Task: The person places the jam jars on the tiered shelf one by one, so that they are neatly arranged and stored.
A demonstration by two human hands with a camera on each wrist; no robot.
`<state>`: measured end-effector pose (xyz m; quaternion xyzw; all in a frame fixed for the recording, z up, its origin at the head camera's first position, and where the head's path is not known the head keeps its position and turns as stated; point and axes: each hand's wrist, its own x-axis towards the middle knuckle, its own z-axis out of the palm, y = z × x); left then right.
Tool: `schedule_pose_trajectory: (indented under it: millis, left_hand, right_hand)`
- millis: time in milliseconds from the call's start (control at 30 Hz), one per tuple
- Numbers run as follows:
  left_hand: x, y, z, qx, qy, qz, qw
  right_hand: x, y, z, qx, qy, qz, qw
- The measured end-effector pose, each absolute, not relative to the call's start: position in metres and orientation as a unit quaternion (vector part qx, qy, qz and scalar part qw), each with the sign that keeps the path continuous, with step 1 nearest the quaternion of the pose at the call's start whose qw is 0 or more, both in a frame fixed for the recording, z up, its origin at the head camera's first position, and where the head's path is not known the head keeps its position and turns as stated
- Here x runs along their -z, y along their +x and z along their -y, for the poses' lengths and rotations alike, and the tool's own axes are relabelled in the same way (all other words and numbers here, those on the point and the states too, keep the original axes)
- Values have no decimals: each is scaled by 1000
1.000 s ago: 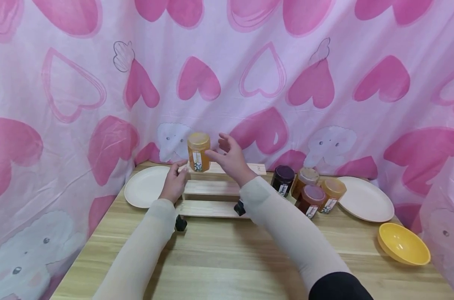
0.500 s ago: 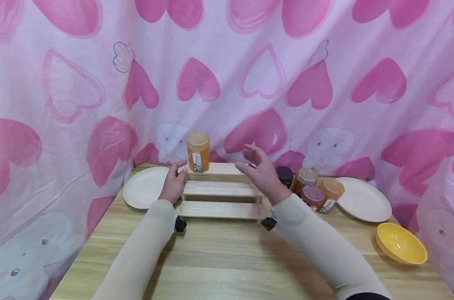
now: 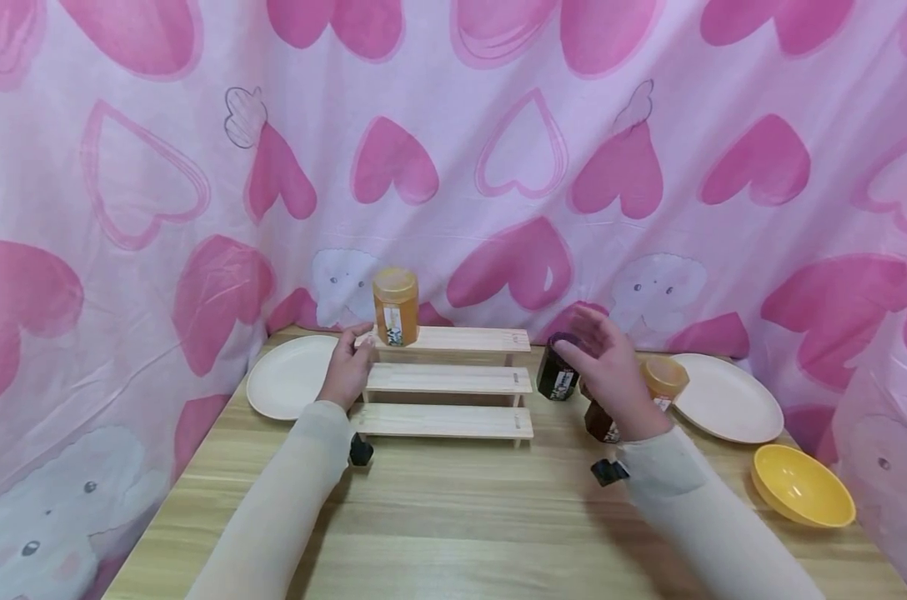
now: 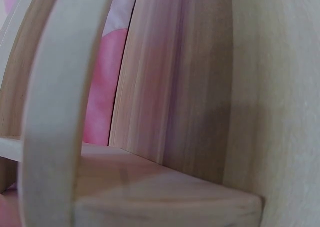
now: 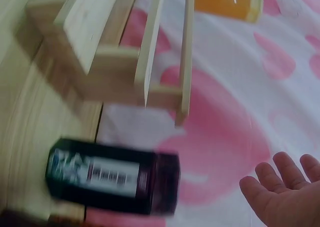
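Observation:
A three-tier wooden step shelf [image 3: 453, 379] stands on the table. My left hand [image 3: 346, 367] grips the left end of its top board, thumb and forefinger at the corner; the left wrist view shows only the shelf's boards [image 4: 55, 107] close up. On the left of the top tier sits a honey jar [image 3: 396, 308] with a yellow lid, upright. My right hand [image 3: 607, 375] is held over the jars at the right, fingers spread and holding nothing. Beside its thumb stands a dark jar [image 5: 115, 177]. A reddish-brown jar [image 3: 600, 423] and an amber jar [image 3: 665, 379] are partly hidden by it.
White oval plates lie on both sides, a left plate [image 3: 284, 379] beside the shelf and a right plate [image 3: 731, 400] behind the jars. A yellow bowl [image 3: 802, 487] stands at the right. A pink heart-patterned curtain [image 3: 468, 150] hangs behind the table [image 3: 453, 517].
My right hand has moved away from the honey jar on the top tier, going right to the group of jars. The left hand stays at the shelf's end.

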<state>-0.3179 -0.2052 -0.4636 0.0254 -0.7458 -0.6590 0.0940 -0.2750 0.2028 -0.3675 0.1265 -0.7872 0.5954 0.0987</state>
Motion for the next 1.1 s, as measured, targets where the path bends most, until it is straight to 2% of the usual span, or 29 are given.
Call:
schedule_pose_trajectory:
  millis: [567, 867, 1100]
  left_hand:
    - [463, -318, 205, 659, 31, 746, 94]
    - [462, -317, 205, 668, 32, 739, 82]
    - [443, -304, 202, 677, 25, 731, 77]
  right_hand:
    - [389, -252, -281, -556, 20, 821, 128]
    - [401, -248, -293, -546, 1, 831, 108]
    - [412, -248, -296, -551, 14, 827, 107]
